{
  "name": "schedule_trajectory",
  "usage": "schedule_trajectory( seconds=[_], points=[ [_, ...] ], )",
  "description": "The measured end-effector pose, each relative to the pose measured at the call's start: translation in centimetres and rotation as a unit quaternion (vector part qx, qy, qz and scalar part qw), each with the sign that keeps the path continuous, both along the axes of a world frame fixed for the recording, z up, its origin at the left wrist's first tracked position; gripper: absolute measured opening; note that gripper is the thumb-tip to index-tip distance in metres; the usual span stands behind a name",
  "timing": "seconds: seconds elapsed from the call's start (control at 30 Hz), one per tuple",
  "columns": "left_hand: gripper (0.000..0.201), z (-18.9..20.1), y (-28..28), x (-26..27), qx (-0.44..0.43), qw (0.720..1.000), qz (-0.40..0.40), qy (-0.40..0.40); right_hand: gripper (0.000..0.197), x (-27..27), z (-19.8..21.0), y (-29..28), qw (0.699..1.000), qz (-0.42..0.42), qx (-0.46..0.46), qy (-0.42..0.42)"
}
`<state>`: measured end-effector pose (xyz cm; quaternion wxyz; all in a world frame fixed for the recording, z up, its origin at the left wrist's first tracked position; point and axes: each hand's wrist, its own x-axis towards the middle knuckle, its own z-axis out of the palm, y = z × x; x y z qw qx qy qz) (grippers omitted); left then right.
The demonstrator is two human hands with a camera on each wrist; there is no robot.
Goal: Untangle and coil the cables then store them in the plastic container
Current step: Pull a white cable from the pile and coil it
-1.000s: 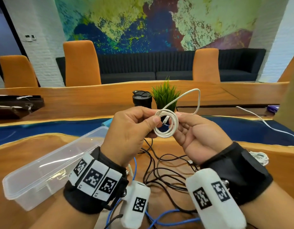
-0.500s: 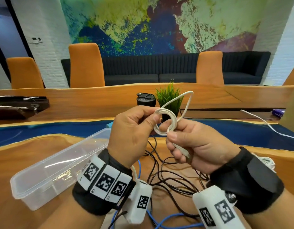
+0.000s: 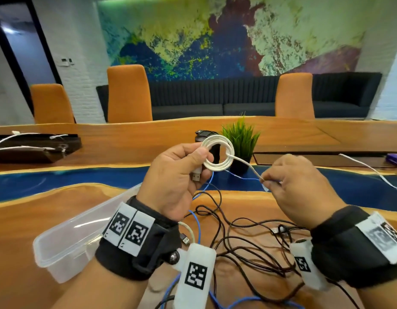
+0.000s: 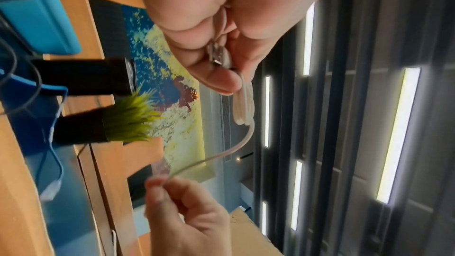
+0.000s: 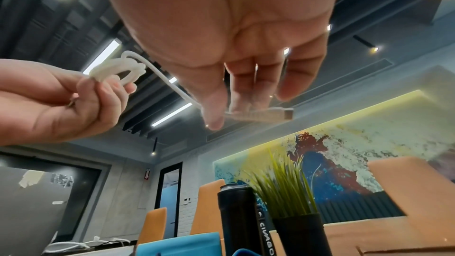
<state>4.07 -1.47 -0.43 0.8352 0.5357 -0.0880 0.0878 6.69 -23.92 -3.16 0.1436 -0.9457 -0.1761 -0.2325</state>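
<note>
Head view: nearest, tangled black cables (image 3: 237, 246) and a blue cable (image 3: 199, 224) lie on the table (image 3: 19, 253), with the clear plastic container (image 3: 65, 244) at left. Above them, both forearms are raised. The left hand (image 3: 177, 175) pinches the white cable coil (image 3: 217, 155); the right hand (image 3: 297, 186) pinches its loose end just to the right. A potted plant (image 3: 241, 143) stands beyond.

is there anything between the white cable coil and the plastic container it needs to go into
Nothing visible blocks it. The left hand holds the white cable coil in the air just right of the open, lidless plastic container. The right hand pinches the loose tail.
</note>
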Motion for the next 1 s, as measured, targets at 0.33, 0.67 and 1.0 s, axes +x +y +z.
schedule_trajectory(
  seconds=[0.33, 0.67, 1.0],
  points=[
    [0.019, -0.7, -1.9, -1.0, 0.073, 0.996, -0.009, -0.054, 0.008, -1.9, 1.2, 2.7, 0.735, 0.172, 0.629, 0.186],
    [0.010, -0.8, -1.6, -0.8, 0.146, 0.983, 0.043, -0.105, 0.021, -2.6, 1.8, 3.8, 0.429, 0.207, 0.805, 0.354],
    [0.022, -1.4, -2.5, -0.7, 0.085, 0.992, -0.029, -0.084, 0.046, -2.5, 0.4, 3.9, 0.429, 0.301, 0.709, 0.473]
  ],
)
